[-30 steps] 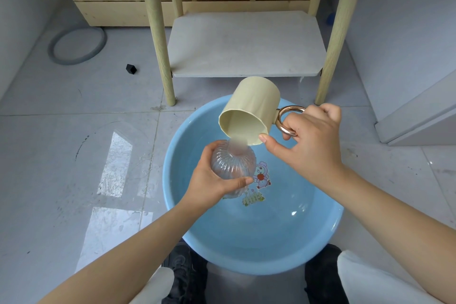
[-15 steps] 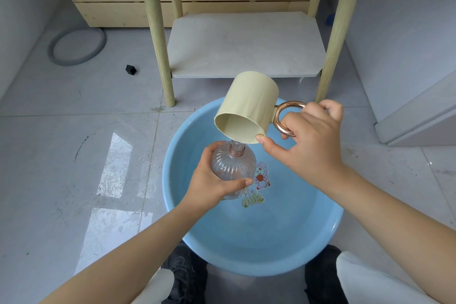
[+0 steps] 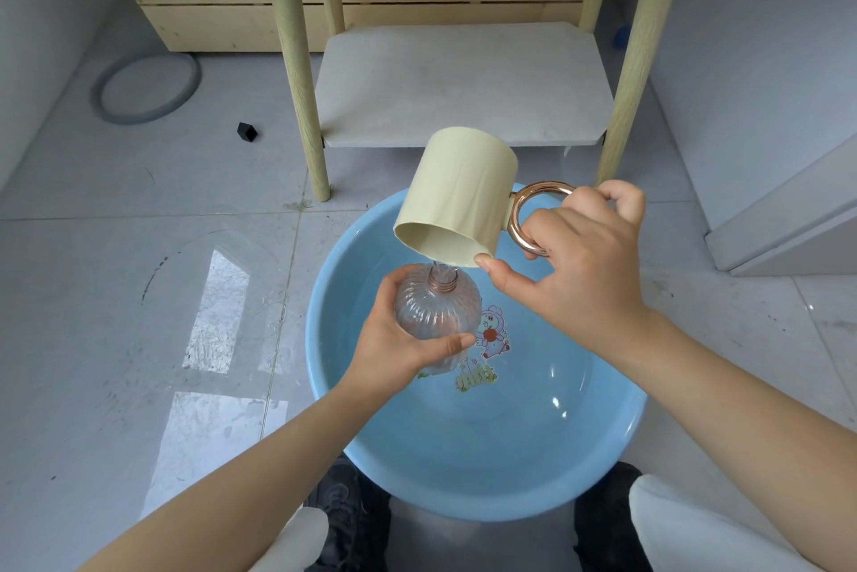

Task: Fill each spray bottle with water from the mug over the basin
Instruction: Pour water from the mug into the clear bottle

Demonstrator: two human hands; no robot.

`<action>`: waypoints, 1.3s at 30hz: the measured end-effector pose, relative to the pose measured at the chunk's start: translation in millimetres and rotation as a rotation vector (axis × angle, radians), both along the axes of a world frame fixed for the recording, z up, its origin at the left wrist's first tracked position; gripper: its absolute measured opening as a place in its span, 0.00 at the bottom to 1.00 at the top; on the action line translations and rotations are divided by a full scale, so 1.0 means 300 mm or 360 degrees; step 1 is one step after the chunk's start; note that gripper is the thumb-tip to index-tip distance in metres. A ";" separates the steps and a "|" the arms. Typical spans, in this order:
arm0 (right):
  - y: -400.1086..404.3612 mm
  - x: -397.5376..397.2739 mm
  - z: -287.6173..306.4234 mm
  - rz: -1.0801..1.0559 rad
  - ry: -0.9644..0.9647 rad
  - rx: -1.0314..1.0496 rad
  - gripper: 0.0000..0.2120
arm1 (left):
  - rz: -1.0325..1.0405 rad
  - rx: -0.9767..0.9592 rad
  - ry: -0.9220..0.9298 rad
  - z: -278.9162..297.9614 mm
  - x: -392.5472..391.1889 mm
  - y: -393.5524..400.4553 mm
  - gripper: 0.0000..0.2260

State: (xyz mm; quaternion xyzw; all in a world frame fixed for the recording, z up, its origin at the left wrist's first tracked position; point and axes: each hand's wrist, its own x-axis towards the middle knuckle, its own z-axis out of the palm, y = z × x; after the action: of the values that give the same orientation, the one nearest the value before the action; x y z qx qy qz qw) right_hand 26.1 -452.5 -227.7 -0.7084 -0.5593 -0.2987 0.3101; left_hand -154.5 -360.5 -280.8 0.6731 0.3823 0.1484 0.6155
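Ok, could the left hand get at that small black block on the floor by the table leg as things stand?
Probably not yet. The left hand grips the clear bottle over the basin while the mug pours into it. The floor toward the black block looks free, but the hand is occupied.

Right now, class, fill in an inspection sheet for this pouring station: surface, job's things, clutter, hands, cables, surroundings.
Surface: grey tiled floor, scuffed, with glare patches.
Job's things: cream mug tipped over clear ribbed bottle, above the blue basin.
Clutter: small black block; grey ring.
Hands: left hand grips the bottle; right hand holds the mug's copper handle.
Cables: nothing seen.
Surroundings: wooden-legged table with low shelf.
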 end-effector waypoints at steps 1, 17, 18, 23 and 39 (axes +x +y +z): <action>0.001 0.000 -0.001 0.0001 -0.0016 0.0003 0.22 | 0.0001 0.0003 -0.0003 0.000 0.000 0.000 0.35; 0.005 -0.003 0.011 0.0027 -0.0077 0.0028 0.23 | 0.0011 -0.0015 -0.0020 0.001 0.003 0.002 0.36; 0.003 -0.004 0.011 0.0023 -0.0068 0.0017 0.23 | 0.0010 -0.0011 -0.0022 0.002 0.003 0.002 0.36; -0.001 -0.002 -0.014 -0.0147 0.0341 -0.0099 0.21 | 0.0005 0.0008 0.0005 0.001 -0.003 0.004 0.34; -0.077 0.053 -0.293 -0.0508 -0.0017 -0.1458 0.20 | -0.0002 -0.0006 0.0069 -0.024 -0.027 0.015 0.35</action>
State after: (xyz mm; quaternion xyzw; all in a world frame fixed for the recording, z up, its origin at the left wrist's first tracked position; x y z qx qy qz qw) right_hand 42.0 -475.4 -315.7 -0.8475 -0.5192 -0.0691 -0.0862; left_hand -162.6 -355.9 -287.9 0.6752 0.3953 0.1328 0.6084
